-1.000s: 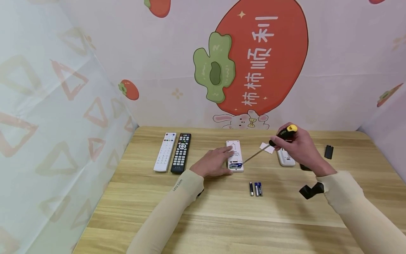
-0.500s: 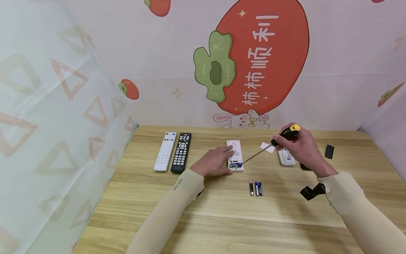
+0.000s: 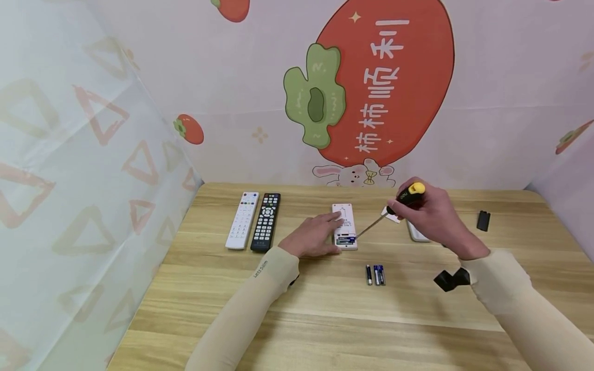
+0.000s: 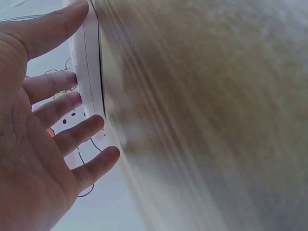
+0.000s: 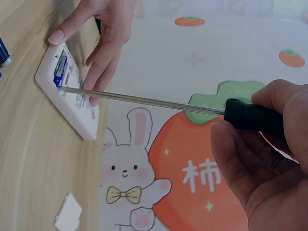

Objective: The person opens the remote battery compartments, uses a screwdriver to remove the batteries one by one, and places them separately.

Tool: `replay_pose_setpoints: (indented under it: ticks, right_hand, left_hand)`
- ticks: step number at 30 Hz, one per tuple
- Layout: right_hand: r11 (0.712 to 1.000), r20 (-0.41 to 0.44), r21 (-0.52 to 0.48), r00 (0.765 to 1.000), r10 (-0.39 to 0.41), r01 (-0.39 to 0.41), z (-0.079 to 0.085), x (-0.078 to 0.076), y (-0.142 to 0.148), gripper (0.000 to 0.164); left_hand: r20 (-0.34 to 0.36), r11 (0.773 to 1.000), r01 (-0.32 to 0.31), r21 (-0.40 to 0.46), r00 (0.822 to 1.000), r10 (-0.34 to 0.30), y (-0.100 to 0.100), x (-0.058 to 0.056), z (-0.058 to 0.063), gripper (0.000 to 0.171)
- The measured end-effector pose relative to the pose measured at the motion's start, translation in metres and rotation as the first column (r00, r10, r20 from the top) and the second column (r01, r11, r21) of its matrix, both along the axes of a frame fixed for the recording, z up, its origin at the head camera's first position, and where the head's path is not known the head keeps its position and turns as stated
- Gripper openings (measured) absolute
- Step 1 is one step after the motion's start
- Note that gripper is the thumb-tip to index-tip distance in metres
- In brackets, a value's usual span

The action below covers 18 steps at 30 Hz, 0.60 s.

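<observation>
A white remote control (image 3: 345,219) lies face down, its battery compartment open and batteries (image 3: 345,240) visible inside. My left hand (image 3: 313,236) rests on it with fingers extended over its back and the thumb at its near end. In the left wrist view, those straight fingers reach the remote's edge (image 4: 91,62). With fingers and thumb around its black-and-yellow handle, my right hand (image 3: 436,214) grips a screwdriver (image 3: 405,198). Its long metal shaft (image 5: 149,102) slants down to the compartment, the tip right at the end of a blue battery (image 5: 60,72).
Two more remotes, white (image 3: 242,220) and black (image 3: 266,221), lie at left. Three loose batteries (image 3: 379,275) sit nearer the front. At right are a white cover (image 3: 393,218), a partly hidden white remote (image 3: 418,234) and a black battery cover (image 3: 483,220). A printed wall hanging (image 3: 250,93) stands behind the table.
My right hand has shifted left with the screwdriver, whose handle has swung left while the tip stays at the battery compartment. The left hand and the remote hold their place.
</observation>
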State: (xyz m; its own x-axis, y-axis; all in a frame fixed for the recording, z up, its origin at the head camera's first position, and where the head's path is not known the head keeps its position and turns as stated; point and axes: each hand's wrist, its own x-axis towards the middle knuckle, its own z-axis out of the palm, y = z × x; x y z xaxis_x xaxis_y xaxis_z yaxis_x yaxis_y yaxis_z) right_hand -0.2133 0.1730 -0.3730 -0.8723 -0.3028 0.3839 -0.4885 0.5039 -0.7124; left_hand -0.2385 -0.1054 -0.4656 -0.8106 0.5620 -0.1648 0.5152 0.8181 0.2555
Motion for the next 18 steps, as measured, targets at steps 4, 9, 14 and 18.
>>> replay_pose_setpoints:
  ticks: [4, 9, 14, 18]
  right_hand:
    - [0.996, -0.065, 0.085, 0.997, 0.033, -0.027, 0.006, 0.004, -0.009, 0.023]
    - [0.983, -0.133, 0.158, 0.985, 0.11, -0.088, 0.011, 0.006, -0.019, 0.026]
    - [0.973, -0.165, 0.197, 0.974, 0.154, -0.121, 0.012, 0.006, -0.024, 0.029]
    - [0.972, -0.165, 0.199, 0.973, 0.159, -0.125, 0.012, 0.005, -0.026, 0.029]
  left_hand:
    - [-0.001, 1.0, -0.002, 0.0, 1.0, 0.002, 0.0, 0.0, -0.001, 0.082]
    - [0.002, 1.0, -0.006, 0.004, 1.0, 0.006, 0.0, -0.001, -0.002, 0.082]
    - [0.006, 1.0, -0.007, 0.006, 1.0, 0.007, 0.0, -0.001, -0.002, 0.082]
    - [0.006, 1.0, -0.004, 0.01, 1.0, 0.004, -0.001, -0.001, -0.001, 0.082]
